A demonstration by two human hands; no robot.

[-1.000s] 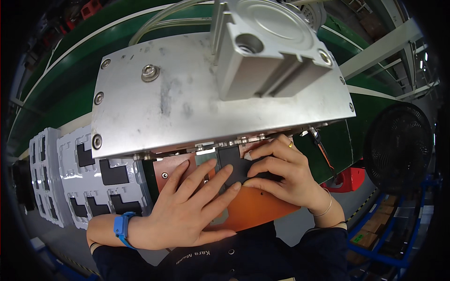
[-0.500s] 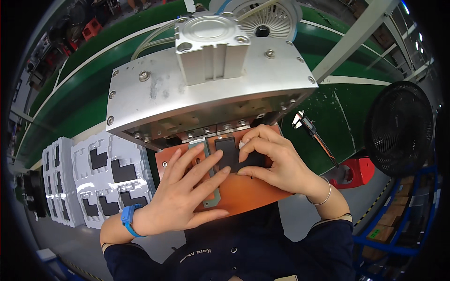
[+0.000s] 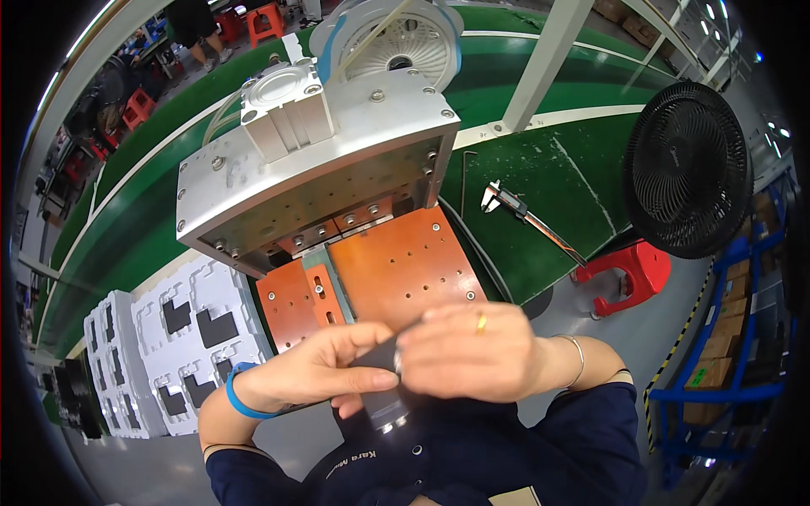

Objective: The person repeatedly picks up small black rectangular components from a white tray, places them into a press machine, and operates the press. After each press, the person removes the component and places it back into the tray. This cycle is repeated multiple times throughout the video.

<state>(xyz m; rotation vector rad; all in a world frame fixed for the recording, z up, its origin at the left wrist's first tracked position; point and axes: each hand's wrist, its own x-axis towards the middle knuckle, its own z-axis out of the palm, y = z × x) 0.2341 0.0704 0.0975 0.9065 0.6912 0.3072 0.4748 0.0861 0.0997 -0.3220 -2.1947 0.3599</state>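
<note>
Grip of left hand (image 3: 316, 371) pinches a flat, glossy dark piece (image 3: 382, 405); for blurred, curled right hand (image 3: 472, 354), I cannot tell.

Press housing (image 3: 253, 177) centre; pneumatic cylinder (image 3: 291, 126) on top, base plate (image 3: 405, 261) below and forward. Workpiece (image 3: 384, 409) between left hand (image 3: 312, 371) and right hand (image 3: 468, 354), near side of plate. Left of press: blister trays (image 3: 190, 291), pieces (image 3: 217, 335) in pockets. Right: hex key (image 3: 463, 181), then caliper (image 3: 531, 219) on workbench (image 3: 553, 181). Farther right: stool (image 3: 629, 278), fan (image 3: 688, 169).
</note>
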